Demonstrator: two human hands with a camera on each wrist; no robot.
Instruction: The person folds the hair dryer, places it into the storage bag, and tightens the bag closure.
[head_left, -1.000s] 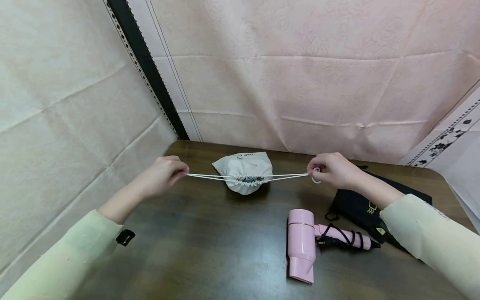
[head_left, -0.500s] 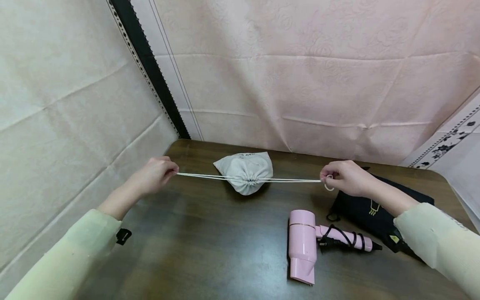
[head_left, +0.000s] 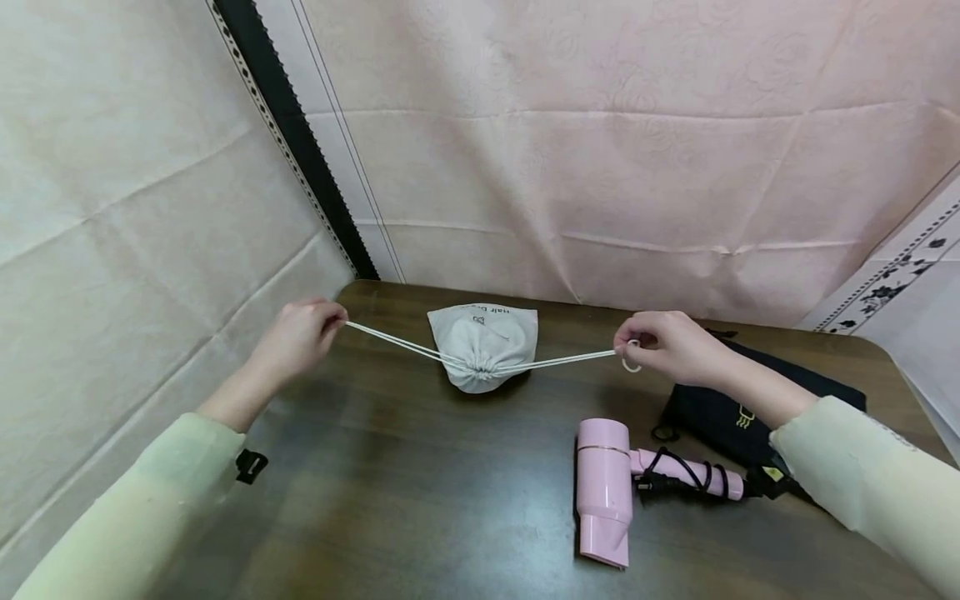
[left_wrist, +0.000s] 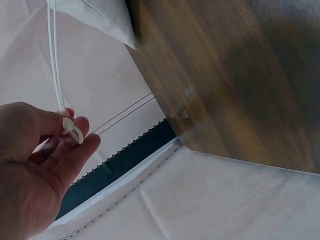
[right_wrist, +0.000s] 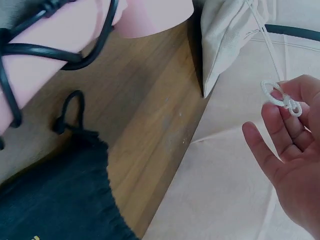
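A small off-white drawstring bag (head_left: 491,337), its mouth gathered into tight folds, sits at the back middle of the table. White drawstrings (head_left: 397,340) run out from both sides of the mouth. My left hand (head_left: 298,337) pinches the left drawstring end between thumb and fingers; its knot (left_wrist: 71,131) shows in the left wrist view. On the other side, my right hand (head_left: 671,348) pinches the right end, and a knotted loop (right_wrist: 285,100) sticks out past the fingertips. The left string slopes up to a raised hand, while the right one runs flatter.
A pink hair dryer (head_left: 603,492) lies at the front right of the brown table (head_left: 420,500), a black cord wound round its handle (head_left: 686,472). Beneath my right forearm lies a black drawstring pouch (head_left: 720,417). Pale cloth (head_left: 600,167) hangs behind the table.
Both strings were pulled apart and the bag's mouth closed up, hiding the dark inside. My left hand moved left and up; my right hand went out, then back left. The bag shifted slightly left.
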